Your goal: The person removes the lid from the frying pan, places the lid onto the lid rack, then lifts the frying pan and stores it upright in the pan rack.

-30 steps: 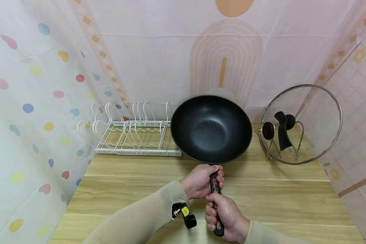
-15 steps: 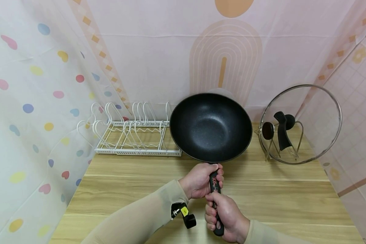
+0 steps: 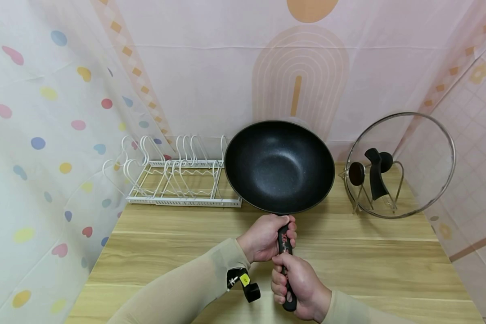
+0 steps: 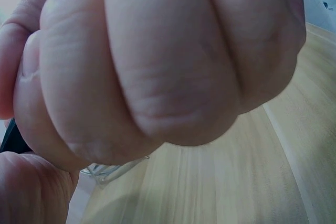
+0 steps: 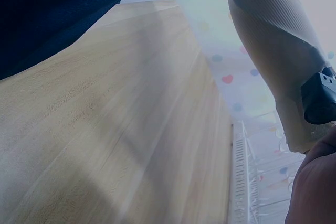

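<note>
A black wok (image 3: 279,166) with a long black handle (image 3: 285,240) is held by both hands in the head view, its inside facing me. My left hand (image 3: 264,237) grips the handle close to the pan, thumb along the top. Just behind it, my right hand (image 3: 299,285) wraps round the rear part of the handle. The curled fingers of the left hand (image 4: 163,61) fill most of the left wrist view. Only part of a hand (image 5: 317,187) shows at the lower right of the right wrist view. Whether the wok touches the table cannot be told.
A white wire rack (image 3: 186,202) stands on the wooden table (image 3: 368,261), left of the wok. At the right, a round glass lid (image 3: 449,148) with a metal rim stands upright in a wire stand (image 3: 401,180). Patterned curtains (image 3: 210,67) close off the back and sides.
The wok has shifted slightly up in the head view, away from me, and its handle and both hands rose a little with it. Both hands keep their hold.
</note>
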`<state>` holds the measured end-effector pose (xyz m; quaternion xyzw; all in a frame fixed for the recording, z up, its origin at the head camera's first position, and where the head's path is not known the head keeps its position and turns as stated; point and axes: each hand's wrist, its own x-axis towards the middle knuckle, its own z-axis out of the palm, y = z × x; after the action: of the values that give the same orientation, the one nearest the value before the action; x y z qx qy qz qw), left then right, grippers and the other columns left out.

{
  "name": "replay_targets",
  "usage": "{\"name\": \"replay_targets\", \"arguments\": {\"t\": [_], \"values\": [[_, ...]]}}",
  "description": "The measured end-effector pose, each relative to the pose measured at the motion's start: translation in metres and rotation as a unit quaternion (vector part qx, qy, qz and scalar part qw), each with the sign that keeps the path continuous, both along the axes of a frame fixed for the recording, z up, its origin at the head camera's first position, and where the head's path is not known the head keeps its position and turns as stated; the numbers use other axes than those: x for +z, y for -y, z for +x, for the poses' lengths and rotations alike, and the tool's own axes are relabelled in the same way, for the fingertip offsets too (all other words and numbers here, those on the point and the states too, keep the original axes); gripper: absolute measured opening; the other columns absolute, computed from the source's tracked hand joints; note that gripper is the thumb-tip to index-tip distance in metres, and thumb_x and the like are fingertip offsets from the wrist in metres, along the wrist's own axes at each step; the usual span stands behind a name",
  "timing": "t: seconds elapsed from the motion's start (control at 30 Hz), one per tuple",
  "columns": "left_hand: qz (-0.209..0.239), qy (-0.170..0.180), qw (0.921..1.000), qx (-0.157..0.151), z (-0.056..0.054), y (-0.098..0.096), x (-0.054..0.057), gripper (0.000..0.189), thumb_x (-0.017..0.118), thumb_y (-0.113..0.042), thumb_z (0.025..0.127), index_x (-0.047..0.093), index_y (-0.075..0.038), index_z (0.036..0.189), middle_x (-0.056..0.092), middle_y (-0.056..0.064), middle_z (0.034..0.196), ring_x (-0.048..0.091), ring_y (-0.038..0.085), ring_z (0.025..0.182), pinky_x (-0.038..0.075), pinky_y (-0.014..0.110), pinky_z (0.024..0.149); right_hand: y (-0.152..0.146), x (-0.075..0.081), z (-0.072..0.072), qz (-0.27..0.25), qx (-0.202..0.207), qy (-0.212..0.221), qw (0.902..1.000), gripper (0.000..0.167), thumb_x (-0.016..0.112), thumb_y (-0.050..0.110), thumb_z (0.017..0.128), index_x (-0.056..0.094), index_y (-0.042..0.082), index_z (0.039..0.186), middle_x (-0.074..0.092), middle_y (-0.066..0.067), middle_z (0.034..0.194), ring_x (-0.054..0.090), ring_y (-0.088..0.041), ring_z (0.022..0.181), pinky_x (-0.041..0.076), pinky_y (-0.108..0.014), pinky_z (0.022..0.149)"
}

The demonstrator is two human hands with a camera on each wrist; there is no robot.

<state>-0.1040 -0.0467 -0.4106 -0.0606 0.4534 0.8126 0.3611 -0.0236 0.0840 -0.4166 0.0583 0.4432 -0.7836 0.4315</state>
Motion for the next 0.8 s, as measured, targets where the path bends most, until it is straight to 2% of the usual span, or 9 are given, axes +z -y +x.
{"name": "replay_targets", "arguments": {"t": [0.8], "values": [[0.005, -0.005, 0.9999, 0.015, 0.0006, 0.003, 0.009, 0.021, 0.03, -0.018, 0.114, 0.047, -0.013, 0.102, 0.046, -0.008, 0.077, 0.047, 0.003, 0.064, 0.048, 0.016, 0.064, 0.0048, 0.0045, -0.0023, -0.01, 0.008, -0.002, 0.9999, 0.024, 0.039, 0.021, 0.1, 0.038, 0.023, 0.076, 0.037, 0.013, 0.055, 0.038, -0.002, 0.046, 0.039, -0.016, 0.046]]}}
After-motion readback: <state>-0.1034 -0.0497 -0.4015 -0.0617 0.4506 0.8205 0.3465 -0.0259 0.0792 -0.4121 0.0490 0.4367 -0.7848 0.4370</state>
